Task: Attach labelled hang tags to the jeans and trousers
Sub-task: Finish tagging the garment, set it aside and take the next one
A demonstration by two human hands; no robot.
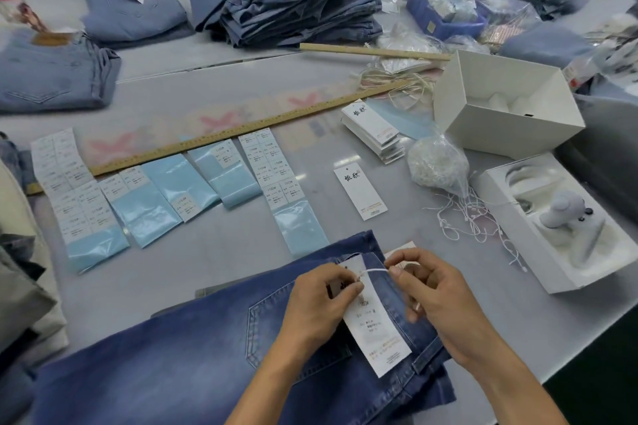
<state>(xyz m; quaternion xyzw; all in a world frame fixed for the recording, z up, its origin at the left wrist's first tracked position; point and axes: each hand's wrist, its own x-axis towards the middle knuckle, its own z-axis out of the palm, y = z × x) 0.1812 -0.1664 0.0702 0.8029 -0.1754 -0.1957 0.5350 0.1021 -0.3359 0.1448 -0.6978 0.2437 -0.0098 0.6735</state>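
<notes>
Dark jeans point(193, 355) lie at the table's near edge. Left hand point(317, 307) pinches the hang tag point(376, 328) on the waistband; right hand point(438, 300) pinches the white string point(374, 271) stretched between both fingertips. Beyond the fingers: bare tabletop point(221, 252), then a spare tag point(359, 191).

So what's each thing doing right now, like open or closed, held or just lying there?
Left hand: pinches string at the tag's top.
Right hand: pinches the string's other end.
Hang tag: held on the jeans, labelled.
String: taut between the hands.
Dark jeans: flat on the table.
White box: open.
Loose tag: lying alone.
</notes>
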